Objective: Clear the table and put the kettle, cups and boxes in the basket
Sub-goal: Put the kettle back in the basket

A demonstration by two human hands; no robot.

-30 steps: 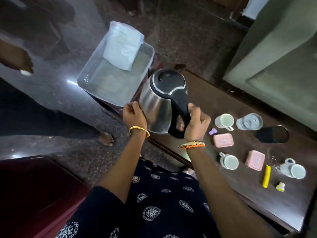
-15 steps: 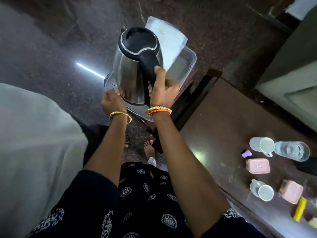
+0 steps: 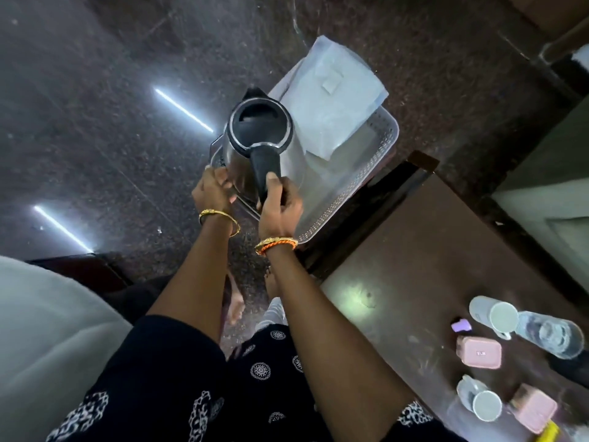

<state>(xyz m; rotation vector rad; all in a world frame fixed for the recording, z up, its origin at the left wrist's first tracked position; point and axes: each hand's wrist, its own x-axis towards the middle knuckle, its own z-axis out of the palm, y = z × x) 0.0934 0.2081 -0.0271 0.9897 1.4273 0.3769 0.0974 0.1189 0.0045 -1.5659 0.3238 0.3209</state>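
Observation:
A steel kettle [image 3: 259, 132] with a black lid and handle stands upright inside the near left end of the clear plastic basket [image 3: 347, 189]. My right hand [image 3: 280, 205] grips the kettle's black handle. My left hand [image 3: 212, 191] touches the kettle's steel side at the basket's left rim. On the brown table [image 3: 424, 250] at the lower right are two white cups [image 3: 495, 315] [image 3: 481, 400] and two pink boxes [image 3: 478, 352] [image 3: 535, 408].
A white paper bag [image 3: 334, 100] lies across the basket's far end. A clear glass [image 3: 551, 336], a small purple piece [image 3: 461, 326] and a yellow item [image 3: 548, 433] also sit on the table. Dark stone floor lies to the left; a pale cushion [image 3: 41, 330] is at lower left.
The kettle has gone from above the table's edge over to the basket and down into its near end. Both hands went with it, and my view swung left.

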